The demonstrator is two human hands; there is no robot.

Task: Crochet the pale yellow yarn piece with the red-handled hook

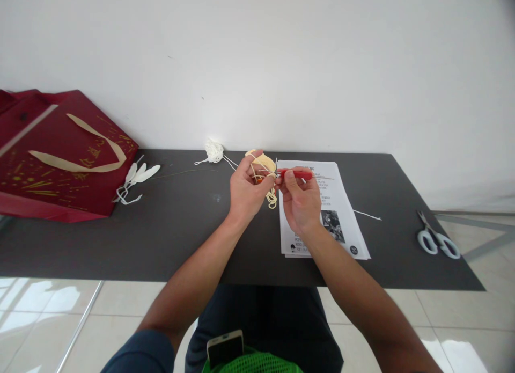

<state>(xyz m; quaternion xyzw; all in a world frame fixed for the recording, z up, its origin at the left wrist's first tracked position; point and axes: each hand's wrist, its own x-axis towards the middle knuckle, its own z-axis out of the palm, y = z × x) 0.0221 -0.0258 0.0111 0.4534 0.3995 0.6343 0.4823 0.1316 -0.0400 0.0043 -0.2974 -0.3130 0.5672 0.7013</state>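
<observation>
Cream crochet piece (265,166) held above the dark table (181,222), pinched in left hand (245,190) with yarn looped over the fingers; red-handled crochet hook (295,174) gripped between thumb and fingers of right hand (301,201), tip touching the piece; both over printed sheet (338,201).

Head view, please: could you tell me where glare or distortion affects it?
Head view: window glare on the glossy floor tiles at lower left; wide-angle bending at the edges, a dark vignette top right; even, soft light on the dark grey table; printed white paper sheet text too small to read.
</observation>
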